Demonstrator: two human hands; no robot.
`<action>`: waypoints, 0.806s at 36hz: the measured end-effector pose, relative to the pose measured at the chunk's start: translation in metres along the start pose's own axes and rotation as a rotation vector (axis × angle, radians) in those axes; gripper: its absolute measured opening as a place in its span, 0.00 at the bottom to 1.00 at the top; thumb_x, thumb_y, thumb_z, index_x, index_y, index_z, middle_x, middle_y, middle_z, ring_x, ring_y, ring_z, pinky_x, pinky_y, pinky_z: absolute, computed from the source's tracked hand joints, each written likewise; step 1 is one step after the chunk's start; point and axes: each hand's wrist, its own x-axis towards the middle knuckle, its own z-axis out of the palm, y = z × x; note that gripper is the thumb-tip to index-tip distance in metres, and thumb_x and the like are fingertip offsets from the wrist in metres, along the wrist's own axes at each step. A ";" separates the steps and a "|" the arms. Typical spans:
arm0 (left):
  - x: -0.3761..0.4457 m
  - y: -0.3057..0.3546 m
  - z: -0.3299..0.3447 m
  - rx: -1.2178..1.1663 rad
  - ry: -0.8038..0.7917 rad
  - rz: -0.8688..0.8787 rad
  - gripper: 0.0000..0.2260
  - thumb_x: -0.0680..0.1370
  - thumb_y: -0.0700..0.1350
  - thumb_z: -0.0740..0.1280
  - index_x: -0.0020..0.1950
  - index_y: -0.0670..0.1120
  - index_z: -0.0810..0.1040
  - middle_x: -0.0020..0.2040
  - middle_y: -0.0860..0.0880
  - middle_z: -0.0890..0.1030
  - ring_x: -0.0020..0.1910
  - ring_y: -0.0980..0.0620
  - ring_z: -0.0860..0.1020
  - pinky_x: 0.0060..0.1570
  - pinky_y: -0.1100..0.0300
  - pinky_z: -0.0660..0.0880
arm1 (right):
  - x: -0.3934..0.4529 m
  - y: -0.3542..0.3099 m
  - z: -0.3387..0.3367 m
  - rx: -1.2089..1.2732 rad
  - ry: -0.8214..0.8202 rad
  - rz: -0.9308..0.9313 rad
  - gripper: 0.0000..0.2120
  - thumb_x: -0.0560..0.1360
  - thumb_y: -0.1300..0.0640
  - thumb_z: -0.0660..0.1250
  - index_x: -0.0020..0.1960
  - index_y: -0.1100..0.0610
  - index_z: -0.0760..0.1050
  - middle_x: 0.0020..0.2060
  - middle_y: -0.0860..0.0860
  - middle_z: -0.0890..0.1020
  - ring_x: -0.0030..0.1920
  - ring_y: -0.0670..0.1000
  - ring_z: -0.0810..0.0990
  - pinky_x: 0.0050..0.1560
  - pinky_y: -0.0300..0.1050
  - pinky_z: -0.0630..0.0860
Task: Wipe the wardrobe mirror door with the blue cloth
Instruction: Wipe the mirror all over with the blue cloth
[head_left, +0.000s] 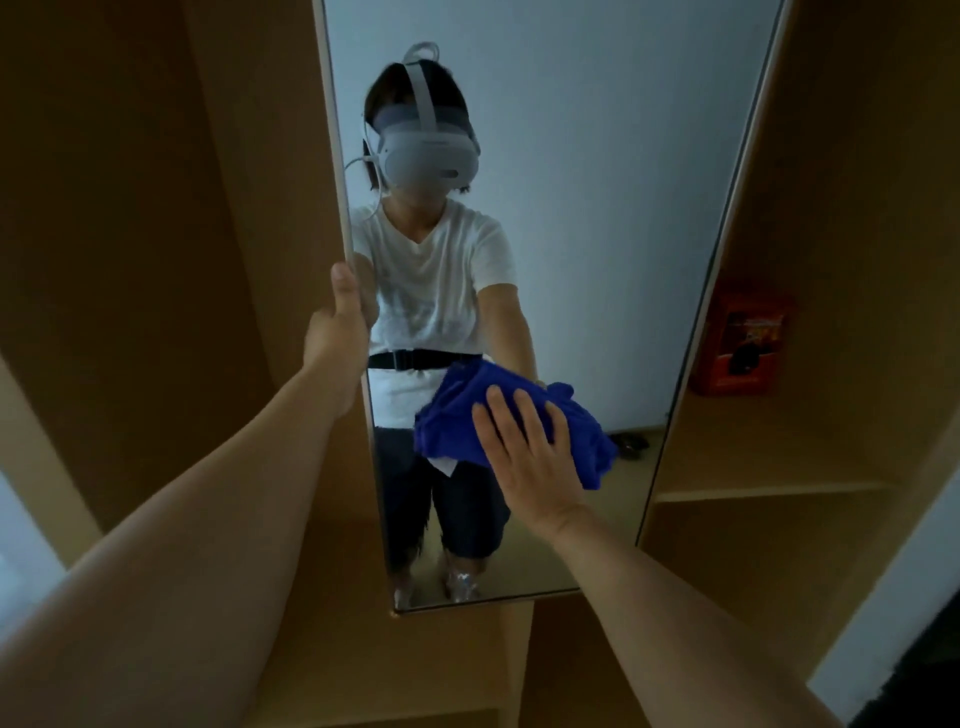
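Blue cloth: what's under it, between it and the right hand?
The blue cloth lies bunched against the mirror door, with the right hand pressing flat on top. The glass beneath is covered, so its state there can't be seen.

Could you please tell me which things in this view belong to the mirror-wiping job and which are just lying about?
Part of the job:
- crumpled blue cloth, pressed flat by the right hand
- tall wardrobe mirror door, its edge gripped by the left hand

Just lying about:
- red box on the wooden wardrobe shelf
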 end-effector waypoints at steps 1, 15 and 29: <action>-0.002 0.001 -0.001 0.004 -0.008 0.006 0.38 0.74 0.71 0.45 0.65 0.43 0.72 0.53 0.44 0.79 0.44 0.51 0.77 0.37 0.61 0.69 | -0.005 -0.003 0.001 -0.008 -0.018 -0.028 0.33 0.69 0.55 0.69 0.71 0.57 0.60 0.69 0.55 0.72 0.64 0.59 0.74 0.60 0.62 0.71; -0.004 0.002 -0.004 0.065 -0.093 -0.005 0.38 0.74 0.71 0.41 0.60 0.44 0.74 0.50 0.43 0.79 0.48 0.46 0.78 0.52 0.50 0.74 | 0.082 -0.041 -0.043 0.131 0.000 0.069 0.28 0.73 0.56 0.57 0.72 0.58 0.59 0.71 0.56 0.67 0.68 0.60 0.68 0.63 0.61 0.68; 0.002 -0.004 0.001 0.058 -0.022 0.085 0.40 0.75 0.70 0.44 0.66 0.38 0.71 0.44 0.44 0.80 0.29 0.56 0.70 0.29 0.62 0.65 | 0.016 -0.084 0.007 0.086 -0.004 -0.135 0.28 0.73 0.54 0.59 0.72 0.56 0.58 0.72 0.52 0.67 0.68 0.57 0.64 0.61 0.60 0.71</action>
